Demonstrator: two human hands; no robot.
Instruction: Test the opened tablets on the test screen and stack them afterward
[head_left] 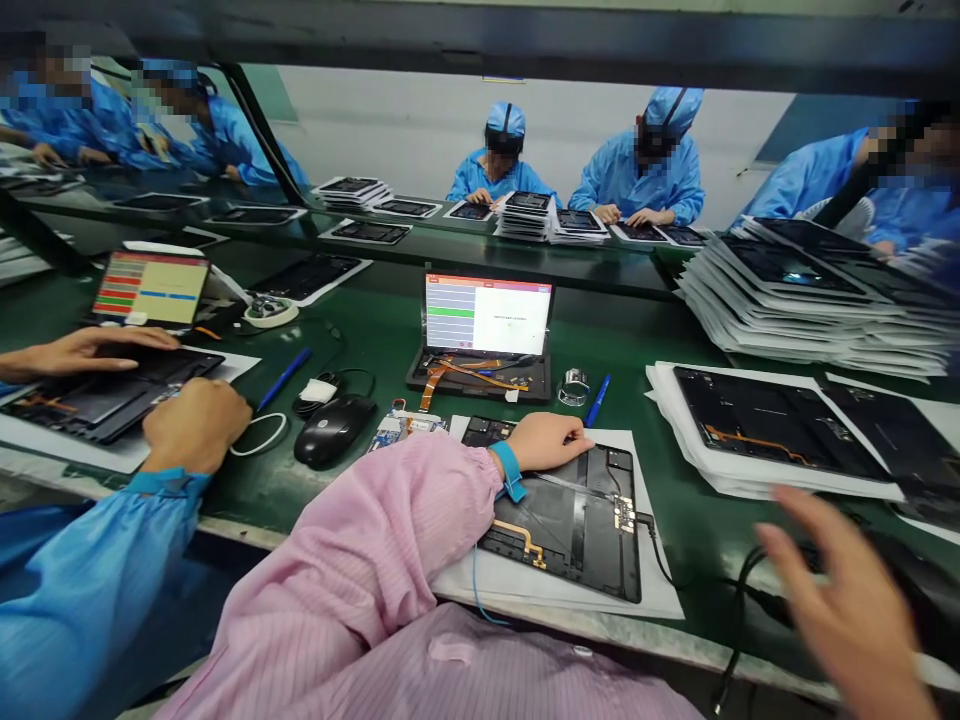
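Observation:
An opened black tablet (600, 545) lies on white sheets (656, 590), with its inner boards and ribbon cables showing. My left hand (544, 442), wearing a blue wrist strap (510, 470), rests over its far edge with curled fingers closed against it. The fingertips are partly hidden. A black cable (654, 540) is plugged into the tablet's right side. Beyond it stands a lit screen (487, 315) in a black frame, with an orange ribbon cable running toward a blue circuit board (409, 425). At the lower right, my right hand (847, 600) is blurred, open and apart from the tablet.
A mouse (335, 430), a tape roll (574, 387) and a blue pen (598, 402) lie around the tablet. More opened tablets on paper (780, 420) are at right, below a tall stack (795, 290). At left, a blue-sleeved co-worker's hands (196, 425) work on another tablet.

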